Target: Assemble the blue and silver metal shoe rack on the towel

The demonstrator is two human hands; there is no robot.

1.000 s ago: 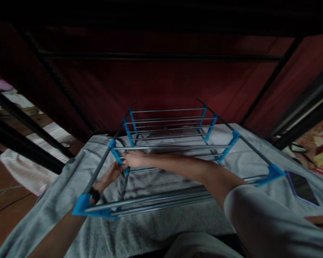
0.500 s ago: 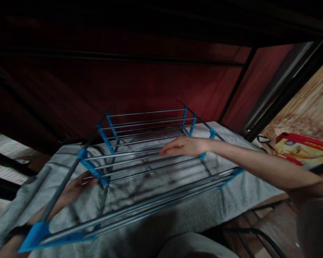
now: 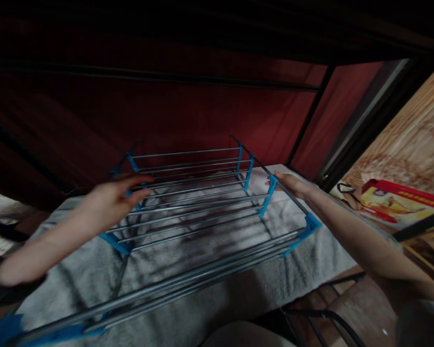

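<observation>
A shoe rack (image 3: 202, 210) of grey metal tubes and blue plastic brackets stretches away from me across a grey blanket (image 3: 217, 308). My left hand (image 3: 110, 202) reaches over its left side, fingers stretched and apart around a blue bracket; contact there is unclear. On the right, my right hand (image 3: 291, 184) grips the side pole beside a blue bracket (image 3: 267, 196), with part of its fingers behind the pole. Nearest me, thicker tubes run between a blurred blue bracket (image 3: 7, 330) at lower left and another blue bracket (image 3: 304, 236) at right.
Dark red cloth (image 3: 188, 111) hangs behind the rack, crossed by a dark metal bar (image 3: 202, 81). A red and yellow box (image 3: 401, 202) lies at right beside a black cable (image 3: 347, 189). Below it is a black metal frame (image 3: 321, 315).
My left hand has risen from below the left side to over it. My right hand has moved from above the middle tubes to the right side pole. The view has shifted slightly.
</observation>
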